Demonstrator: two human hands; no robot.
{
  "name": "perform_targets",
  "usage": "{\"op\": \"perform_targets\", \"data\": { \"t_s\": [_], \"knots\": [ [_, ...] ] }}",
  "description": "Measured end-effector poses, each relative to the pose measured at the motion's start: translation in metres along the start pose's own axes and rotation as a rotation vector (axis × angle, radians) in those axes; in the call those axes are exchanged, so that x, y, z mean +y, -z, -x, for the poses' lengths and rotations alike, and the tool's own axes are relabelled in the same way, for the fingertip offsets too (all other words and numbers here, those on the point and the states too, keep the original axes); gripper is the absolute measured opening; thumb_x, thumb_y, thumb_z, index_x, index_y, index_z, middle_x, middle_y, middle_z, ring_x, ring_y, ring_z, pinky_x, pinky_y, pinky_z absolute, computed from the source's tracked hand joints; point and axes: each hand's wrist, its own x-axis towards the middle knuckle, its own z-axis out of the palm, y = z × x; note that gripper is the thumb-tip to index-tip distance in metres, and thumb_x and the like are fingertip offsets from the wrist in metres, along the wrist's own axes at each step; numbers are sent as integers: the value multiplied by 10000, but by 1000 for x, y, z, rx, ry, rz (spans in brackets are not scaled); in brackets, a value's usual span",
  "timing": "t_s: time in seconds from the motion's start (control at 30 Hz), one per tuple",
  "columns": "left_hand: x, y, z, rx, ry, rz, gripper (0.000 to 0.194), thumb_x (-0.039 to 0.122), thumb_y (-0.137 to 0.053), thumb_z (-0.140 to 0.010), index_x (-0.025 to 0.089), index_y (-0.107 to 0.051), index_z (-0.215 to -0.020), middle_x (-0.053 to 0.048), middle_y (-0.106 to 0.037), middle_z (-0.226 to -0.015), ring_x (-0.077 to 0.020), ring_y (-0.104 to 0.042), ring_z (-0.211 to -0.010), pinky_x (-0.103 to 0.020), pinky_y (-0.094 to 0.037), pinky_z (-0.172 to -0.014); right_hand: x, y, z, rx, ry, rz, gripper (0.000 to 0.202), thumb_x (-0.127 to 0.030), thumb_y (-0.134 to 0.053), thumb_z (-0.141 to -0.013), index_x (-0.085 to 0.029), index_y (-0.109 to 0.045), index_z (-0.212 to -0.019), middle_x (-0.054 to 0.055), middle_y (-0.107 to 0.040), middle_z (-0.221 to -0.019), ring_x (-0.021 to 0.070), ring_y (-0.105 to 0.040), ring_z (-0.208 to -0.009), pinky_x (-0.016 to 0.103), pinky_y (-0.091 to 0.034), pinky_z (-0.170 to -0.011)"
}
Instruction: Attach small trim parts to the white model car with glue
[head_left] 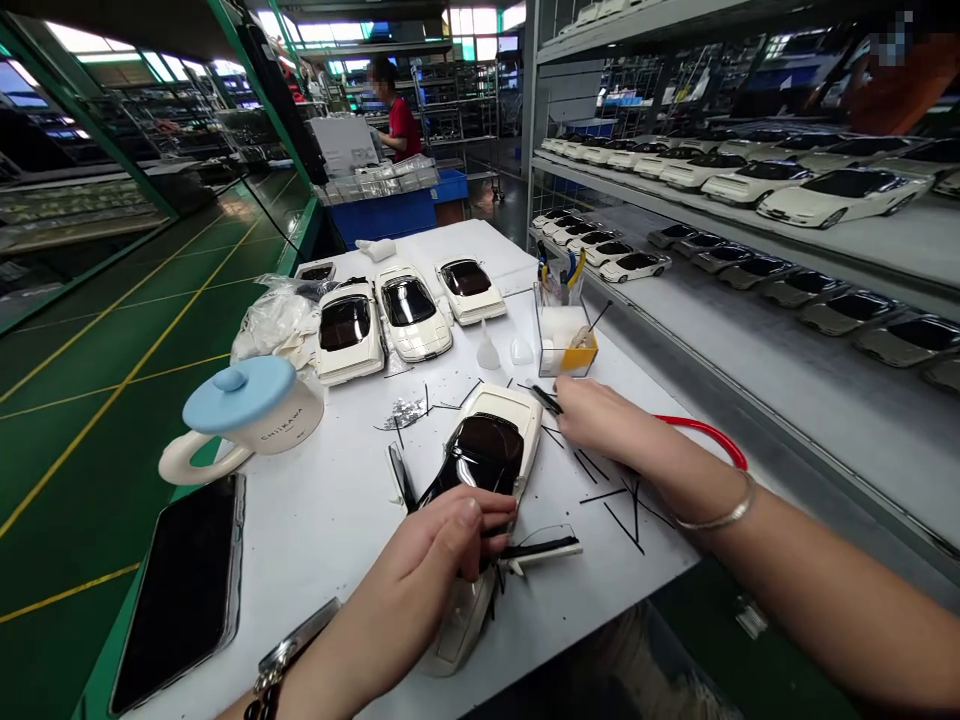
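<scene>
A white model car with a glossy black roof (pixel 487 455) lies on the white table (pixel 330 510) in front of me. My left hand (pixel 427 570) grips its near end, thumb over the black roof, with thin black trim strips sticking out by my fingers. My right hand (pixel 600 420) rests on the table beside the car's far right corner and pinches a slim black tool (pixel 546 399). Loose black strips (pixel 615 495) lie scattered under my right wrist.
Three more white model cars (pixel 409 315) stand further back. A mug with a blue lid (pixel 247 410) and a phone (pixel 184 590) sit at left. A clear tool holder (pixel 564 335) stands behind. Shelves of model cars (pixel 750 185) line the right. A person in red (pixel 397 115) works far off.
</scene>
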Motion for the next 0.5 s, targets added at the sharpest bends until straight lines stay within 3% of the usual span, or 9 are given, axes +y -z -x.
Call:
{"op": "perform_targets", "data": {
  "t_s": [0.1, 0.2, 0.33, 0.5],
  "knots": [
    [-1, 2, 0, -6, 8, 60, 502, 574, -373, -903, 159, -640, -810, -86, -624, -1191, -234, -548, -1163, -345, -450, -1029, -13, 24, 20, 17, -46, 52, 289, -97, -715, -606, -209, -474, -492, -24, -452, -461, 117, -397, -420, 263, -243, -440],
    [-3, 4, 0, -5, 22, 73, 511, 570, -353, -912, 161, -642, -1012, -98, -639, -1175, -232, -571, -1145, -357, -442, -1038, -20, 36, 50, 113, -109, -242, 183, -295, -707, -717, -205, -550, -692, -22, -561, -528, 130, -500, -444, 258, -349, -435],
    [-2, 7, -1, 11, 48, 65, 516, 574, -376, -902, 153, -654, -1017, -108, -635, -1191, -248, -608, -1091, -374, -454, -1021, -17, 10, 87, 132, -258, -834, 245, -310, -692, -752, -201, -476, -720, -36, -581, -548, 94, -487, -424, 220, -364, -413],
    [-2, 8, 0, -3, 45, 81, 497, 567, -387, -901, 160, -669, -941, -94, -648, -1160, -257, -589, -1120, -379, -458, -1016, -16, -25, 103, 26, -459, -1060, 264, -275, -682, -740, -191, -441, -669, -47, -523, -515, 67, -406, -451, 191, -296, -419]
  ]
}}
